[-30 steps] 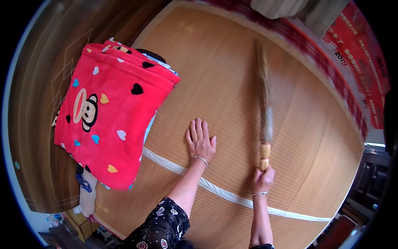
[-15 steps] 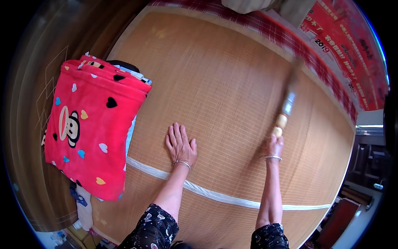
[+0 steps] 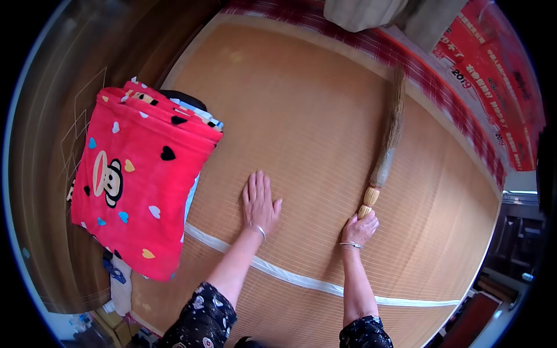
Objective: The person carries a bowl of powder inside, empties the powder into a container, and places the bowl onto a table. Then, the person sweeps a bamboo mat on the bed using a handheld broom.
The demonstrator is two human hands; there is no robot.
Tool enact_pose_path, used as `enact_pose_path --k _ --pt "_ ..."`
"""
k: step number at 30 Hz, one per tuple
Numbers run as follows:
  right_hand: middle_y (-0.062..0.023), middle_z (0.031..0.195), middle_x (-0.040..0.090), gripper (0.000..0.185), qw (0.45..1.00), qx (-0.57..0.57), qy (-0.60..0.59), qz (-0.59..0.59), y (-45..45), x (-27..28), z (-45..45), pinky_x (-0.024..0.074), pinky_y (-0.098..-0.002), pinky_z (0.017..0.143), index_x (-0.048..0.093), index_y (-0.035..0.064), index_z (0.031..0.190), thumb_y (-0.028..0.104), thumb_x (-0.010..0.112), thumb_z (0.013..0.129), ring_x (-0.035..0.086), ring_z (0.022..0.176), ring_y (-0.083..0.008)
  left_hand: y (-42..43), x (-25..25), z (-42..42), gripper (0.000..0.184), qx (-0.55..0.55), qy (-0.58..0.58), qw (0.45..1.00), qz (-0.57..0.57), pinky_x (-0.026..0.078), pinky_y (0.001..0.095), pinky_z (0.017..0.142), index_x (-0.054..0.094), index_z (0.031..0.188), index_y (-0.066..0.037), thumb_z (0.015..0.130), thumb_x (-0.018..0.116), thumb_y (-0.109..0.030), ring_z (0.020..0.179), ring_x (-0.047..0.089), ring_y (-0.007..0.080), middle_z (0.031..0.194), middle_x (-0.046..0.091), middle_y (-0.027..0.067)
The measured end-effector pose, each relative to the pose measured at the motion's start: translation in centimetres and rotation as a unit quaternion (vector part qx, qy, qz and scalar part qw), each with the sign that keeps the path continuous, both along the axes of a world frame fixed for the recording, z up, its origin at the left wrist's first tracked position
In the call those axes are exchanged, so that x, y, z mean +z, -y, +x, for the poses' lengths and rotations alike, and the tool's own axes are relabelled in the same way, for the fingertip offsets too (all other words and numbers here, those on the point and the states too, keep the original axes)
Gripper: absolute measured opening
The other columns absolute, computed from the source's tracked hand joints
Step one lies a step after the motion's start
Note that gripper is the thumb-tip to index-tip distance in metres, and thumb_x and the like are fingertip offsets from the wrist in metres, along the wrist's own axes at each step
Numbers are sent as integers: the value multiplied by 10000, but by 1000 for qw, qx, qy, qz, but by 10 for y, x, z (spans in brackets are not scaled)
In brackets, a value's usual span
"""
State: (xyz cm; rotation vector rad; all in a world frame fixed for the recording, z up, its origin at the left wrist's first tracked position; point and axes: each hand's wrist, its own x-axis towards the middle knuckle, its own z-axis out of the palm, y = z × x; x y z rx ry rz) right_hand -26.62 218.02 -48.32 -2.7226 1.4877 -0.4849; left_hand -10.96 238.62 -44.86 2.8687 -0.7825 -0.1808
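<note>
My right hand [image 3: 359, 228] is closed round the lower end of a straw hand broom [image 3: 390, 136]. The bristles point away from me, toward the far edge of a woven bamboo sleeping mat [image 3: 301, 110]. Flat on the mat lies my left hand [image 3: 260, 204], fingers stretched out and holding nothing. To its left sits a folded red blanket [image 3: 139, 191] with hearts and a monkey face on it. A white band [image 3: 296, 278] crosses the mat near my forearms.
Beyond the mat runs a red plaid cloth [image 3: 325, 28]. Red printed posters [image 3: 493, 87] are at the far right, beside pale hanging fabric [image 3: 362, 13]. A dark wooden headboard [image 3: 52, 156] rises on the left. Dark furniture [image 3: 519, 232] stands off the mat's right edge.
The broom has swung left and come nearer to me with my right hand. My left hand stays flat on the mat. The whole view has shifted slightly.
</note>
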Motion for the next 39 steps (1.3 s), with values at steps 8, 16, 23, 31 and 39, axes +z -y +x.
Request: enact_pose_path --k 8,16,23,31,39 --pt "-207 936 467 533 1000 22 -1 -10 3 -2 -4 399 -451 752 387 -26 1111 53 648 653 465 863 -364 30 -15 92 648 6 30 999 12 94 463 1049 230 1349 -56 830 457 -370 1326 112 254 1432 157 102" --pt "-225 947 454 456 999 28 11 37 3 2 -1 378 -456 777 388 -42 1118 40 574 710 446 875 -392 25 -16 97 664 15 27 999 -17 125 465 1033 253 1334 -56 797 509 -351 1311 160 261 1412 203 112" --pt "-206 999 482 445 911 234 133 313 -29 78 116 427 -377 790 381 -24 1164 13 540 750 511 913 -325 25 -12 102 674 17 -3 1000 -25 132 470 1026 252 1329 -50 784 518 -343 1306 172 271 1409 208 117" --pt "-139 580 546 205 738 255 131 611 5 118 423 425 -353 416 495 -40 897 126 548 789 545 475 -239 26 -11 103 662 17 -2 999 -27 150 482 1018 287 1317 -58 775 533 -346 1297 191 277 1398 235 115" --pt "-58 588 472 109 666 -33 446 597 46 107 398 397 -256 338 439 9 845 82 512 814 488 423 -145 26 -11 105 669 15 -8 999 -34 140 485 1023 290 1313 -49 763 543 -335 1295 186 291 1398 230 128"
